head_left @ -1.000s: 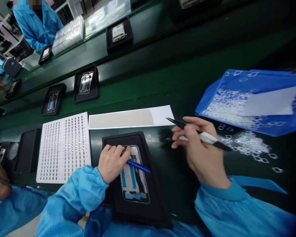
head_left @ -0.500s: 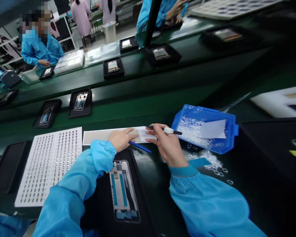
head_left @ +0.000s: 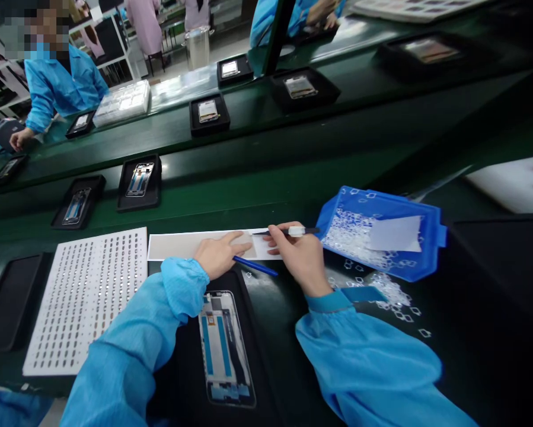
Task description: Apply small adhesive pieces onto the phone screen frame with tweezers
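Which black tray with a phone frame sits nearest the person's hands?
The black tray just below the left hand; the other trays sit on the belts beyond.
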The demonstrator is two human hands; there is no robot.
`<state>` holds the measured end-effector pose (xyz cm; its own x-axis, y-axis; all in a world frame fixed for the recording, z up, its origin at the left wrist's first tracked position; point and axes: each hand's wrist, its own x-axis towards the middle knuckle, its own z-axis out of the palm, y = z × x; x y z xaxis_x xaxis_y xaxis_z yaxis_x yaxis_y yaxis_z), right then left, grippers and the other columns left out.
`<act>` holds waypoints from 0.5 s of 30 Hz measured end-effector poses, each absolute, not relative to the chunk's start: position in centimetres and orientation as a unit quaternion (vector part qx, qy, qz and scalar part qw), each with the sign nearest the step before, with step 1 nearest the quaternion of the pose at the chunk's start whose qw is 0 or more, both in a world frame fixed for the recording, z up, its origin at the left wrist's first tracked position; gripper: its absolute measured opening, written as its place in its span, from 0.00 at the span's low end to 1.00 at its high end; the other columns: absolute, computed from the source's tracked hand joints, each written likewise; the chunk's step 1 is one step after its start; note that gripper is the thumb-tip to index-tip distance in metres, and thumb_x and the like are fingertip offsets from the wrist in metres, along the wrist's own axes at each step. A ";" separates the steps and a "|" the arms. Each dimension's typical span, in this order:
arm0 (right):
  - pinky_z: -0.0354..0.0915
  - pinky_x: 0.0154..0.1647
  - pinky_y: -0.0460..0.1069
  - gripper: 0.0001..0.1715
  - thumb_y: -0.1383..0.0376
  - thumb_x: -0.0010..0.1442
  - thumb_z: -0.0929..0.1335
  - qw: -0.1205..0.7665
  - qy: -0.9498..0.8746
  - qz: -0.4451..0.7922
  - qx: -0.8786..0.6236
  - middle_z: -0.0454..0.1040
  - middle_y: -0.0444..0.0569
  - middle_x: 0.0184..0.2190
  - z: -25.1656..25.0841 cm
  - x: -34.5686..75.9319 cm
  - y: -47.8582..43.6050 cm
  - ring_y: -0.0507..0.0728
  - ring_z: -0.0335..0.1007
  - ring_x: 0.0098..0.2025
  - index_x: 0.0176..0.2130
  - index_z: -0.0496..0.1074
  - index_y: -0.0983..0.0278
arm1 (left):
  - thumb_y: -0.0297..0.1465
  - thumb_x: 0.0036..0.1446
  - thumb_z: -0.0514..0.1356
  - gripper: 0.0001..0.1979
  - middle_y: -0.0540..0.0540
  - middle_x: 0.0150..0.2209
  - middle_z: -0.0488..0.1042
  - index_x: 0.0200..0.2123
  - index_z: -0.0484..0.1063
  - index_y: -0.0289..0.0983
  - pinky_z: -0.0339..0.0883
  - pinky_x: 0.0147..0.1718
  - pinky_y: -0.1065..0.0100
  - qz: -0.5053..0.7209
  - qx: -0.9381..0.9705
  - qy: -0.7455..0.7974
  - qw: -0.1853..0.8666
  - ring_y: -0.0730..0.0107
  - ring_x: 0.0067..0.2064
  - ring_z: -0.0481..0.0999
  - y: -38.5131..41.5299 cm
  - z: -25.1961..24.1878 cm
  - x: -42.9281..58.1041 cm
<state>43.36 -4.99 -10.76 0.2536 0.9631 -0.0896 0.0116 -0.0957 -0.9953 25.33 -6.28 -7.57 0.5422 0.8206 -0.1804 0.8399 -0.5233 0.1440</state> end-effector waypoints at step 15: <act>0.71 0.16 0.49 0.24 0.48 0.44 0.75 0.524 -0.451 0.408 -0.596 0.74 0.52 0.22 -11.7 43.5 -4.8 0.64 0.75 0.25 0.27 0.67 0.61 | 0.32 0.68 0.49 0.21 0.54 0.68 0.56 0.61 0.64 0.52 0.75 0.44 0.65 -0.059 0.856 0.493 0.140 0.64 0.52 0.76 -6.3 -6.6 25.5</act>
